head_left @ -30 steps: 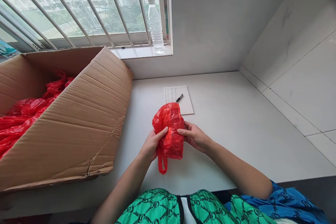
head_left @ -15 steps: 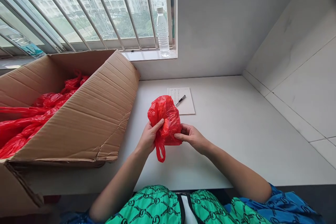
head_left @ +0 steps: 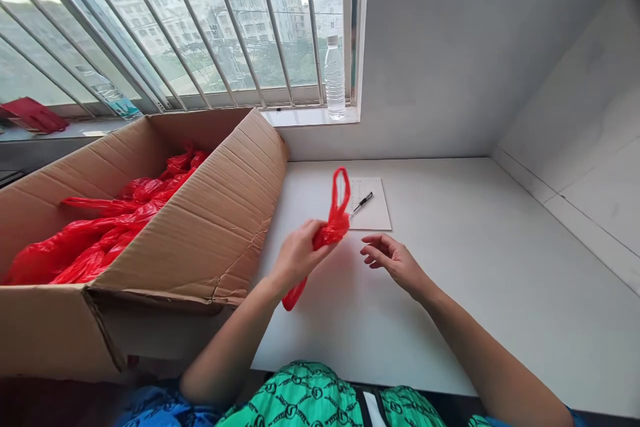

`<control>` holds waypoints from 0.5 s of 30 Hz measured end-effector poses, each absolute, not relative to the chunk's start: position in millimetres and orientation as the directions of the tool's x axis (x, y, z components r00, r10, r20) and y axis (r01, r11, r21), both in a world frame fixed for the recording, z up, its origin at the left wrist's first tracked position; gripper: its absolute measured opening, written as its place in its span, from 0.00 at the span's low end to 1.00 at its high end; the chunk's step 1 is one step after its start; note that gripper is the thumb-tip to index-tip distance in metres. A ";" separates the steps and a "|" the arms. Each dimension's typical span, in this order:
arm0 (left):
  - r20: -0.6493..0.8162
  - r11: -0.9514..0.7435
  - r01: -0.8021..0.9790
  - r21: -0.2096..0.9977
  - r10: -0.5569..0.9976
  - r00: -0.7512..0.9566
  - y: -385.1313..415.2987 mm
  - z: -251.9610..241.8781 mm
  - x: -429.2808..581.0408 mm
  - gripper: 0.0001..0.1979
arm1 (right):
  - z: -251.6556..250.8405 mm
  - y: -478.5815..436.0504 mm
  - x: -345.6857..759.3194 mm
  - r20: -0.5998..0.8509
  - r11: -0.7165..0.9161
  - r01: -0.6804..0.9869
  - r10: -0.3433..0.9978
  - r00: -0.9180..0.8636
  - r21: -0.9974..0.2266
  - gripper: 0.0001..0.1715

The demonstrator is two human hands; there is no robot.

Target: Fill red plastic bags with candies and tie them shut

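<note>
My left hand [head_left: 297, 257] is closed round a bunched-up red plastic bag [head_left: 332, 227]. One handle loop of the bag sticks up above the fist and another end hangs below it. My right hand [head_left: 393, 258] hovers just to the right with its fingers apart, holding nothing. Both hands are above the white table [head_left: 450, 260]. A large open cardboard box [head_left: 200, 227] stands to the left, with several more red plastic bags [head_left: 110, 233] piled inside.
A sheet of paper [head_left: 373, 213] with a black pen [head_left: 363, 201] on it lies beyond the hands. A clear water bottle [head_left: 335, 78] stands on the window sill. Barred windows run along the back left. White walls close the back and right.
The right hand has let go of the red bag and opened. The left hand now holds the bag alone, squeezed into a tight bunch. The camera has turned left and up.
</note>
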State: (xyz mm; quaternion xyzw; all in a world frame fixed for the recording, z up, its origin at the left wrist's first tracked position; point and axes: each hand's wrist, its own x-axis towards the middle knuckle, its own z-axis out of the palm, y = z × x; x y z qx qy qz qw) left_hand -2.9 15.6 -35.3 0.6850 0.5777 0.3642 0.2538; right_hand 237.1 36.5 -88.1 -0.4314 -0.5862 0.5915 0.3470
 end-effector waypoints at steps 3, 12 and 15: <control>0.105 -0.176 0.488 0.855 0.980 0.170 13.1 -51.1 7.9 0.19 | -86.1 35.3 236.8 -0.105 -0.084 0.070 0.911 -0.399 -0.994 0.25; -0.065 0.110 -0.130 0.985 0.949 0.309 -1.4 -45.2 7.9 0.30 | -75.6 48.1 248.6 -0.029 -0.028 0.008 0.913 -0.407 -1.000 0.34; 0.066 -0.076 0.138 0.987 0.995 0.078 6.9 -43.2 -1.4 0.21 | -82.5 64.5 266.8 0.035 0.058 0.110 0.978 -0.205 -0.992 0.31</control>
